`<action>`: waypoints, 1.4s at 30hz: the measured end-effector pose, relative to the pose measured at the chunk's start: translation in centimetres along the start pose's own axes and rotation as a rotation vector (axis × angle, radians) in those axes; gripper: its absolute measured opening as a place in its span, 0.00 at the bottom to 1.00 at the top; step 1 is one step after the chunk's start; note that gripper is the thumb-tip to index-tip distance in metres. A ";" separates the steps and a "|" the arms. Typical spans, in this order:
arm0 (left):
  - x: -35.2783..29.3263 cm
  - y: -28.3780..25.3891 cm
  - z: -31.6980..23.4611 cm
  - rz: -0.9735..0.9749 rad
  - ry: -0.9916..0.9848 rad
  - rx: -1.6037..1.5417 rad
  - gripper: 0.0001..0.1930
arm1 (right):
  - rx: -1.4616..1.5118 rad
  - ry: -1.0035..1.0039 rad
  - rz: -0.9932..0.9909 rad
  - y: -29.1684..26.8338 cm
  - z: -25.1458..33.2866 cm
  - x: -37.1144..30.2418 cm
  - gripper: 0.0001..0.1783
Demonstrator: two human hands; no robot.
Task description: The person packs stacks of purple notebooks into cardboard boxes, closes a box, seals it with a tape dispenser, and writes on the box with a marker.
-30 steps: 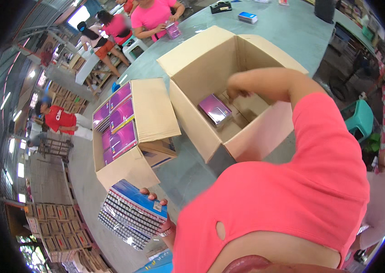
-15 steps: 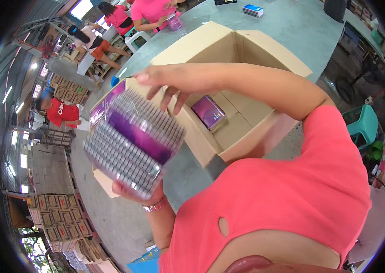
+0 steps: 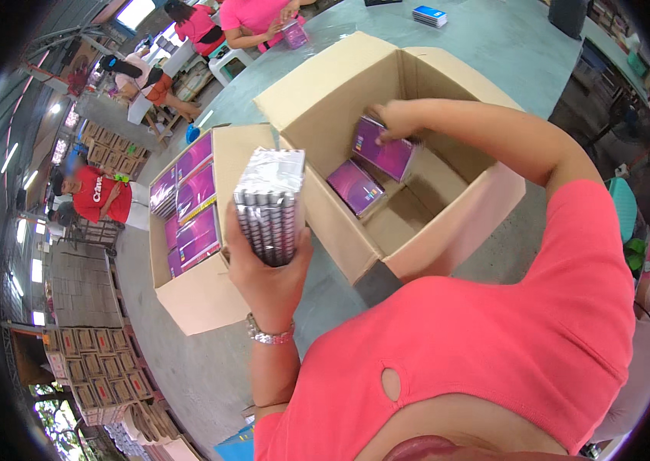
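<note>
Meanwhile, left hand (image 3: 267, 269) grips a shrink-wrapped silver stack of packs (image 3: 269, 201) at centre frame, while right hand (image 3: 390, 123) pinches a flat purple packet (image 3: 384, 151) inside the open brown cardboard box (image 3: 448, 223) for stacking.

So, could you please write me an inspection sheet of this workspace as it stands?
Surface: grey table, mostly taken up by two cartons.
Job's things: large open brown cardboard carton with one flat purple packet lying inside; second purple packet under the right hand; shrink-wrapped silver stack of packets held upright.
Clutter: smaller open carton filled with purple packets; blue-topped stack at the far edge.
Grippers: left hand grips the silver stack; right hand reaches into the large carton, on the second packet.
Cables: nothing seen.
Surroundings: other people seated at the far end; stacked boxes on the floor to the left.
</note>
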State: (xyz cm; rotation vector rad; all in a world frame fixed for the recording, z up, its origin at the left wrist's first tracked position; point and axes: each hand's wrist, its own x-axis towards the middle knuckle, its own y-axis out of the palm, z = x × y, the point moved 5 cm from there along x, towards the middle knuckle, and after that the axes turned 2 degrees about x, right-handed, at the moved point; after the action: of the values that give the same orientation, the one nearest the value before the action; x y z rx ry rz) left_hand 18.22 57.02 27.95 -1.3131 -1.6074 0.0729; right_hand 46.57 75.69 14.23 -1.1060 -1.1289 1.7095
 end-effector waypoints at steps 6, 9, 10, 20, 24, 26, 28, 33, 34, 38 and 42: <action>-1.8 -0.3 1.9 0.011 -0.011 -0.054 0.43 | 0.232 0.314 0.997 12.6 -6.3 3.7 0.45; -2.1 -1.5 2.0 0.021 0.035 0.020 0.44 | 0.420 0.385 0.948 13.1 -2.8 -0.4 0.47; -2.5 -1.5 2.3 0.028 0.016 -0.003 0.44 | 0.547 0.371 0.851 13.2 -2.4 -1.0 0.48; 0.7 1.4 1.3 0.073 -0.400 -0.802 0.42 | 1.121 -0.342 0.184 -5.2 6.2 -0.2 0.36; 2.4 4.7 1.0 0.125 -0.406 -0.966 0.36 | 1.397 -0.824 0.000 -13.5 14.5 -11.2 0.43; 2.7 5.4 0.7 0.203 -0.296 -0.743 0.42 | 0.500 -0.658 -0.505 -15.5 13.8 -13.0 0.44; 2.5 5.5 0.0 0.246 -0.256 -0.647 0.44 | 0.219 -0.481 -0.523 -14.7 10.9 -12.4 0.43; -0.6 3.5 2.1 0.258 -0.399 -0.697 0.41 | -0.082 0.017 -0.414 -9.8 2.9 -7.2 0.36; -1.3 3.4 2.4 0.209 -0.466 -0.739 0.39 | -0.155 0.068 -0.343 -7.7 0.9 -5.7 0.35; -4.2 1.0 4.4 0.117 -0.541 -0.705 0.38 | -0.285 0.148 0.048 -3.8 -1.7 -0.9 0.25; -8.7 -1.3 6.2 0.021 -0.664 -0.596 0.35 | -0.400 -0.034 0.556 4.0 -5.0 4.1 0.25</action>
State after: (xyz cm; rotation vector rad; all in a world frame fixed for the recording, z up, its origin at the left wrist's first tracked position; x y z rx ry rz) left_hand 11.97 53.05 20.12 -1.8907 -2.2879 0.0451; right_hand 49.48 79.62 8.36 -1.7744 -1.3017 1.9641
